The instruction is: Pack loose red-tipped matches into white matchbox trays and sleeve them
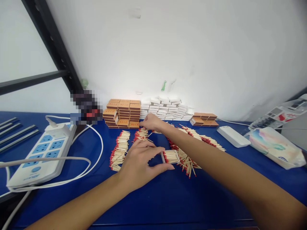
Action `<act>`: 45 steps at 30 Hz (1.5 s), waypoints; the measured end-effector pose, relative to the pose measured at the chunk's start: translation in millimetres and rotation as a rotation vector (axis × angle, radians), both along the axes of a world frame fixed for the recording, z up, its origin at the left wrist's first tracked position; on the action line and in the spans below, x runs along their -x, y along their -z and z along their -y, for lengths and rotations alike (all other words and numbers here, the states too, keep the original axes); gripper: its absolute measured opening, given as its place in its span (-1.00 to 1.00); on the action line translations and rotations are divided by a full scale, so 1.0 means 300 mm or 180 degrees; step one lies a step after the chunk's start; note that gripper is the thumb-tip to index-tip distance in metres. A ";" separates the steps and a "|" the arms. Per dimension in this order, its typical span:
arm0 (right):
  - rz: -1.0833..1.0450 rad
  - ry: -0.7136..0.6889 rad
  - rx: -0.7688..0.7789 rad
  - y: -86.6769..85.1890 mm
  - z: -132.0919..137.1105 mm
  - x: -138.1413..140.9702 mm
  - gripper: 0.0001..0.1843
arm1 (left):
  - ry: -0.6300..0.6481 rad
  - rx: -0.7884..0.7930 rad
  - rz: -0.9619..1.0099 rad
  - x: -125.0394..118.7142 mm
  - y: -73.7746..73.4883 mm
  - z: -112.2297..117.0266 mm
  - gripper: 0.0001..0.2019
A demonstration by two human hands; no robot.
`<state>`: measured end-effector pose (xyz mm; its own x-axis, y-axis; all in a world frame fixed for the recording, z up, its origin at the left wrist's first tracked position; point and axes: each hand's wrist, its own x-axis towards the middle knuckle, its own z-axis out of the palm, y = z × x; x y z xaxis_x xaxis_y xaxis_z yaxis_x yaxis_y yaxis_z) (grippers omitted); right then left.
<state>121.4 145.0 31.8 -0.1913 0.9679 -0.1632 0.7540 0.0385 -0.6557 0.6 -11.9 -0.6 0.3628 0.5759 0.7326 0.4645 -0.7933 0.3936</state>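
A small white matchbox tray (177, 154) filled with red-tipped matches lies on the blue table. My left hand (141, 161) holds it at its left end, the thumb along the near side and the index finger at the far corner. Farther back, my right hand (152, 123) is closed in a pinch, crossing over from the right. Its fingertips are just above a heap of matches (143, 134), beside the stacked orange matchboxes (123, 113); what lies between them is too small to make out.
White trays (163, 110) are stacked along the wall, with more orange matchboxes (206, 118) to their right. Rows of matches (120, 148) spread over the table. A power strip (45, 153) with loose cables stands left; a white block (232, 135) and a wipes pack (275, 147) lie right.
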 end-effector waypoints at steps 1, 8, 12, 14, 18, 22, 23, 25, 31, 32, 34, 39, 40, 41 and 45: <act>-0.0014 0.0017 0.0026 0.003 -0.001 0.004 -0.73 | -0.0002 -0.0006 0.0003 0.000 0.001 -0.001 -0.56; -0.0104 0.0184 0.0311 -0.016 0.002 0.030 -0.76 | -0.0030 -0.0112 -0.0029 0.004 -0.007 -0.013 -0.59; -0.0160 0.0223 0.0464 -0.032 0.007 0.045 -0.72 | -0.0021 -0.0164 -0.0034 0.005 -0.012 -0.012 -0.59; -0.0213 0.0250 0.0518 -0.034 0.006 0.051 -0.72 | -0.0041 -0.0200 -0.0025 0.005 -0.013 -0.011 -0.59; -0.0447 0.0315 0.0599 -0.027 -0.003 0.046 -0.71 | -0.0078 -0.0229 0.0008 0.005 -0.010 -0.016 -0.60; -0.0793 0.0395 0.0476 -0.051 0.019 -0.022 -0.69 | -0.0140 -0.0173 0.0036 0.012 -0.008 -0.024 -0.58; -0.0863 0.0419 0.0391 -0.065 0.035 -0.055 -0.69 | -0.0192 -0.0158 0.0049 0.014 -0.010 -0.025 -0.59; -0.1036 0.0454 0.0152 -0.099 0.081 -0.142 -0.68 | -0.0273 -0.0124 0.0060 0.016 -0.016 -0.026 -0.60; -0.1717 0.0480 -0.0068 -0.115 0.264 -0.429 -0.69 | -0.0663 0.0151 0.0370 0.014 -0.025 -0.029 -0.64; -0.1797 0.0501 0.0017 -0.099 0.292 -0.456 -0.70 | -0.0754 0.0166 0.0415 0.014 -0.022 -0.032 -0.65; -0.1986 0.0487 0.0148 -0.062 0.340 -0.481 -0.71 | -0.0906 0.0146 0.0476 0.015 -0.014 -0.041 -0.65; -0.2235 0.0222 0.0295 -0.019 0.404 -0.447 -0.70 | -0.0875 0.0129 0.0453 0.018 -0.007 -0.056 -0.66; -0.2256 0.0232 0.0292 -0.020 0.408 -0.439 -0.70 | -0.0840 0.0152 0.0423 0.018 -0.007 -0.056 -0.66; -0.2274 0.0260 0.0270 -0.022 0.409 -0.433 -0.69 | -0.0810 0.0154 0.0405 0.018 -0.008 -0.055 -0.66; -0.2324 0.0279 0.0241 -0.020 0.413 -0.431 -0.65 | -0.0806 0.0161 0.0388 0.015 -0.010 -0.049 -0.67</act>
